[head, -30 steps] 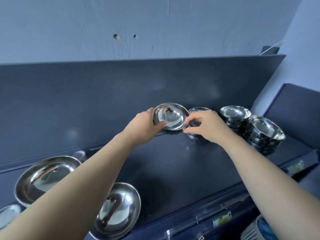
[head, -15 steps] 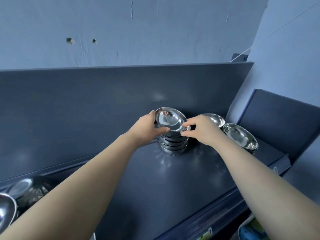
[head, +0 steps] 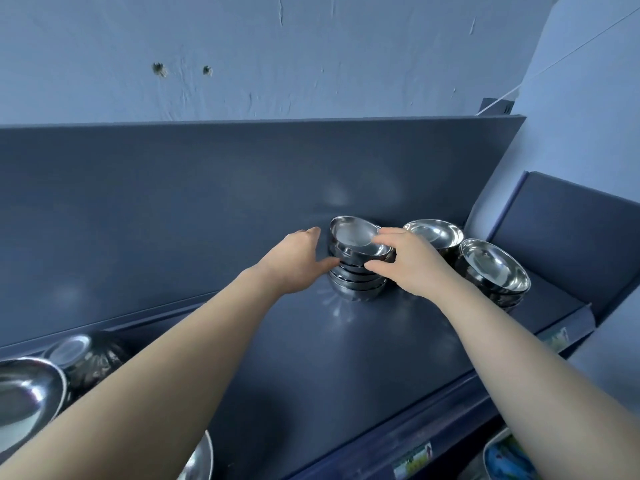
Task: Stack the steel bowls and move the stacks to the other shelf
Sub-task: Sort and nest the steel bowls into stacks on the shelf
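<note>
Both bare forearms are extending up and forward, converging. Left hand (head: 296, 261) is lying open, fingers straight and spread, thumb tip at the left side of the stack (head: 356, 289); contact unclear. Right hand (head: 408, 265) is curling round the stack's right side, fingers (head: 384, 235) resting on the top rim, thumb pressing lower down.

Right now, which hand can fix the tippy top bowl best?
Probably the right hand: its fingers hold the top bowl at the rim, while the left hand sits open beside the stack.
</note>
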A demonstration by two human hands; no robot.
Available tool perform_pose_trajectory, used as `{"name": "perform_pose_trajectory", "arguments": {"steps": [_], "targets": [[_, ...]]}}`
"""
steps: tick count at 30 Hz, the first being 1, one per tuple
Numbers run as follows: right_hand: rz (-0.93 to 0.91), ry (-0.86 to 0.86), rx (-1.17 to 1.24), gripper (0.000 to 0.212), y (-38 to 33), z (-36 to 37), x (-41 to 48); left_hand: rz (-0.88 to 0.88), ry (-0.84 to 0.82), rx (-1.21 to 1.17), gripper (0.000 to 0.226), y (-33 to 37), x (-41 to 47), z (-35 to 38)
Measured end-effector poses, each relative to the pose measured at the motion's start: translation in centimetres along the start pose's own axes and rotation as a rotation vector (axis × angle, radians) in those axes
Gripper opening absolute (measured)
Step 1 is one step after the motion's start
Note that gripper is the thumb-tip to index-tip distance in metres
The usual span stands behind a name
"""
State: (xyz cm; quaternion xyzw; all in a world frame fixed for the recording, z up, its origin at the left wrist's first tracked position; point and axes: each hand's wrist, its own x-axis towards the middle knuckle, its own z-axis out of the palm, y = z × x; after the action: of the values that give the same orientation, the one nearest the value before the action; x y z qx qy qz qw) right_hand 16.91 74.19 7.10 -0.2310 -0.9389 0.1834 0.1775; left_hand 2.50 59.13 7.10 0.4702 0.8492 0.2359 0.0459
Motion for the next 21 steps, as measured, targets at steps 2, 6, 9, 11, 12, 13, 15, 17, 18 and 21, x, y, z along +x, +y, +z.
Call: {"name": "perform_pose_trajectory", "arguments": {"steps": [2,6,9,11,12,13,15,17,18,21], "targets": [[0.007,-0.006,-0.027,0.044,-0.2,0.2,0.0,0.001,-0.004,0.005,0.044,-0.2,-1.0,-0.4],[0.062,-0.040,-0.060,0.035,-0.1,0.7,0.0,-0.013,-0.029,-0.022,0.036,-0.3,-1.5,-0.5],[0.074,-0.012,-0.027,0.014,0.1,1.5,-0.1,-0.034,-0.048,-0.076,0.051,-0.2,-0.8,0.1],[0.046,0.016,-0.012,0.010,0.4,1.7,0.1,-0.039,-0.061,-0.098,0.062,0.1,-0.1,0.5],[0.013,0.022,-0.010,0.011,0.5,1.7,0.3,-0.042,-0.065,-0.102,0.068,0.2,0.2,0.7],[-0.023,0.025,-0.013,0.011,0.6,1.7,0.5,-0.040,-0.062,-0.104,0.072,0.3,0.6,0.8],[-0.083,0.036,-0.013,0.015,0.6,1.2,0.7,-0.024,-0.024,-0.117,0.077,0.8,1.1,0.8],[-0.129,0.055,0.000,0.017,0.4,0.2,0.6,0.010,0.029,-0.159,0.076,1.4,1.1,0.6],[-0.147,0.067,0.004,0.019,0.2,-0.4,0.2,0.032,0.045,-0.191,0.074,1.7,0.9,0.5],[-0.185,0.081,0.012,0.018,0.1,-2.1,-1.4,0.103,0.077,-0.256,0.068,2.4,-0.2,-0.1]]}}
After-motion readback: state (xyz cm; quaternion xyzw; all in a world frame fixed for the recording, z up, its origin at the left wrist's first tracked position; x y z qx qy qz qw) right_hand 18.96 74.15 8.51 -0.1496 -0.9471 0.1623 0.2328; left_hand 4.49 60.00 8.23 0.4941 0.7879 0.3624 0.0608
